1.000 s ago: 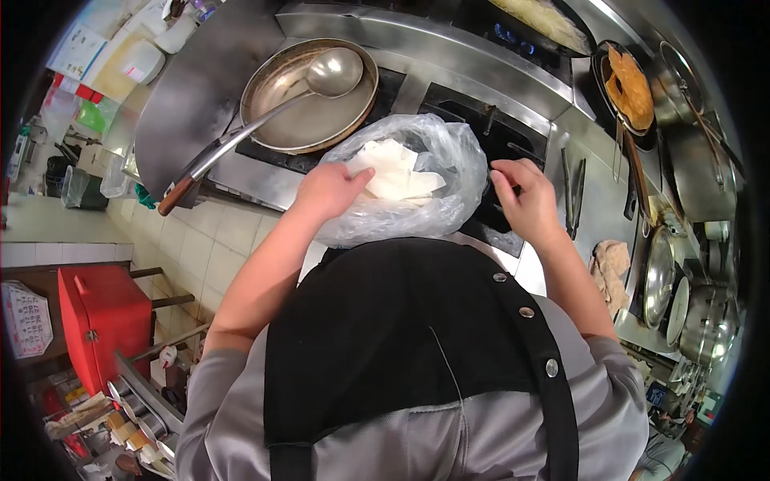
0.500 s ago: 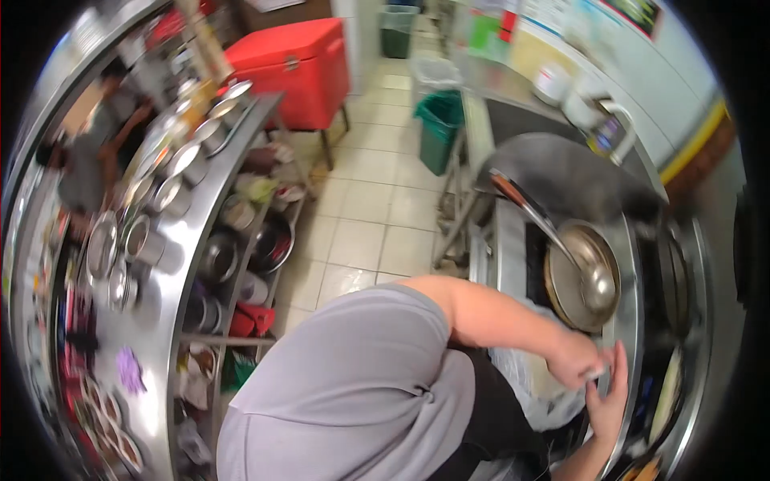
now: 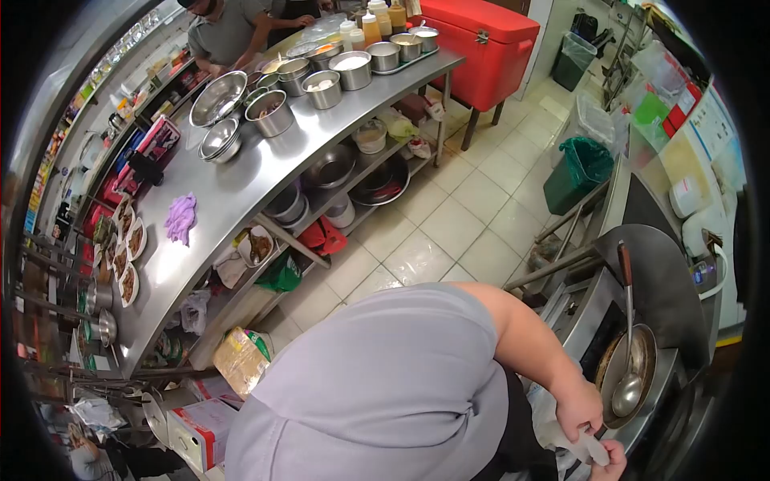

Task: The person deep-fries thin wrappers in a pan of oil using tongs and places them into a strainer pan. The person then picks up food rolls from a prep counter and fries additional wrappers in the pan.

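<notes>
My left hand (image 3: 579,410) is closed on a thin whitish piece of plastic or paper (image 3: 589,449); which of the two I cannot tell. My right hand (image 3: 611,463) grips the other end of that piece, close by and partly cut off at the bottom edge. Under and beside my left hand lies a pale, crumpled plastic bag (image 3: 547,425), mostly hidden by my apron and arm. Just beyond the hands sits a round pan (image 3: 644,353) with a ladle (image 3: 628,393) resting in it, its wooden handle pointing away.
A dark wok (image 3: 658,276) stands behind the pan. Across the tiled aisle runs a steel counter (image 3: 188,264) with several metal pots, bottles, filled white dishes (image 3: 135,238) and a purple cloth (image 3: 181,218). A red cooler (image 3: 481,56), a green bin (image 3: 577,172) and another person (image 3: 228,36) are farther off.
The view has swung left, so more of the counter shows. My hands stay close together, and the whitish piece between them shows more plainly now.
</notes>
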`<state>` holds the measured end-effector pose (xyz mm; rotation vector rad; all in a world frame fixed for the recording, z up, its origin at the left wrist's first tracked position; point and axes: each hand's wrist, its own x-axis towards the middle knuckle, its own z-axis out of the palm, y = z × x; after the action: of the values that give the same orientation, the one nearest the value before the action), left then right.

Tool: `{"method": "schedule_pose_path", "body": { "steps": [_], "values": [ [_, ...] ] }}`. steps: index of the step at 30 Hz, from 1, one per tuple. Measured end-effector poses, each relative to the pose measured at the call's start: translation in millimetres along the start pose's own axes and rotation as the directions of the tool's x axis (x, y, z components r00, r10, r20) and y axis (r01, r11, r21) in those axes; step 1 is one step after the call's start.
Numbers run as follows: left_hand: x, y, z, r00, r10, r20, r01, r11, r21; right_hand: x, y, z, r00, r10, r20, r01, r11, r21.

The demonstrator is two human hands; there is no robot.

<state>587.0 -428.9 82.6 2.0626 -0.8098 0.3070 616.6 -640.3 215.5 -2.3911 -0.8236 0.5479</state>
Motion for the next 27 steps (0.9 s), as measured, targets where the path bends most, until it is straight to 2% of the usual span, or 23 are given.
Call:
{"method": "schedule_pose_path", "body": {
  "steps": [1,2,3,4,5,6,7,8,9,10,11,13,16,18,20,21,22,23,25,26,27],
  "values": [
    [4.7,-5.3,10.9,0.998,0.055,-0.041,-0.052,0.996,0.067,3.5,7.6,-3.1,0.998,-0.059,-0.031,0.06,0.997,0.051],
    [6.5,1.0,4.6,0.996,-0.078,0.05,0.074,0.993,0.087,2.3,19.7,-8.3,0.992,-0.094,-0.079,0.102,0.99,0.096],
    [11.7,11.0,-4.6,0.971,-0.175,0.162,0.161,0.982,0.096,23.0,23.5,-5.1,0.951,-0.284,-0.118,0.279,0.959,-0.058],
    [11.0,10.9,-5.5,0.963,-0.244,0.117,0.254,0.964,-0.075,10.8,31.9,-13.4,0.965,-0.223,-0.135,0.215,0.974,-0.072],
    [11.6,16.9,-12.6,0.937,-0.295,0.186,0.328,0.927,-0.18,6.3,13.8,-16.8,0.971,-0.189,-0.146,0.178,0.98,-0.084],
    [11.5,1.4,3.4,0.973,-0.225,0.059,0.233,0.929,-0.288,-1.1,17.4,-16.3,0.952,-0.111,-0.285,0.108,0.994,-0.027],
    [16.1,33.6,-30.8,0.893,-0.406,0.193,0.449,0.838,-0.312,-5.4,33.1,-26.0,0.932,-0.188,-0.309,0.143,0.976,-0.162],
    [22.9,18.4,-17.3,0.929,-0.355,0.103,0.369,0.907,-0.202,-13.3,27.1,-34.1,0.944,-0.146,-0.295,0.117,0.987,-0.114],
    [33.2,1.5,-6.9,0.952,-0.268,0.147,0.3,0.911,-0.283,-23.2,22.2,-43.6,0.954,-0.104,-0.281,0.089,0.994,-0.066],
    [40.8,10.1,-23.2,0.948,-0.241,0.207,0.291,0.92,-0.262,-30.8,8.7,-43.1,0.946,0.094,-0.309,-0.054,0.989,0.135],
    [50.7,18.6,-33.4,0.925,-0.266,0.271,0.32,0.931,-0.177,-37.9,11.4,-45.4,0.942,0.059,-0.331,-0.001,0.985,0.172],
    [66.5,25.4,-39.7,0.964,-0.076,0.256,0.131,0.969,-0.208,-56.4,11.1,-50.4,0.931,0.1,-0.35,-0.023,0.976,0.216],
    [88.6,22.0,-24.3,0.876,-0.109,0.47,0.326,0.851,-0.411,-79.8,29.6,-45.3,0.859,-0.084,-0.505,0.134,0.989,0.063],
    [102.2,28.7,-23.0,0.789,-0.124,0.601,0.434,0.806,-0.403,-89.9,33.4,-42.2,0.781,-0.183,-0.597,0.189,0.981,-0.055],
    [114.7,30.5,-19.0,0.706,-0.088,0.702,0.488,0.779,-0.393,-95.4,45.6,-36.8,0.768,-0.053,-0.639,0.188,0.971,0.145],
    [117.5,32.2,-14.5,0.719,-0.045,0.694,0.494,0.736,-0.463,-98.2,49.4,-32.7,0.761,0.011,-0.649,0.193,0.951,0.243],
    [118.5,34.5,-10.5,0.731,-0.009,0.682,0.502,0.684,-0.529,-101.1,47.3,-26.6,0.745,0.163,-0.647,0.146,0.906,0.396],
    [119.5,35.8,-7.2,0.745,0.024,0.667,0.507,0.629,-0.59,-99.3,46.0,-17.9,0.695,0.28,-0.662,0.173,0.828,0.533],
    [120.5,28.9,3.3,0.764,0.071,0.642,0.558,0.427,-0.712,-90.3,51.8,1.3,0.598,0.498,-0.628,0.27,0.612,0.743],
    [120.9,26.2,6.2,0.776,0.086,0.624,0.573,0.315,-0.756,-89.8,62.0,8.8,0.551,0.537,-0.639,0.279,0.603,0.747],
    [120.2,27.9,7.1,0.77,0.066,0.634,0.598,0.269,-0.755,-90.0,62.5,14.3,0.538,0.579,-0.613,0.316,0.535,0.783]
  ]
}}
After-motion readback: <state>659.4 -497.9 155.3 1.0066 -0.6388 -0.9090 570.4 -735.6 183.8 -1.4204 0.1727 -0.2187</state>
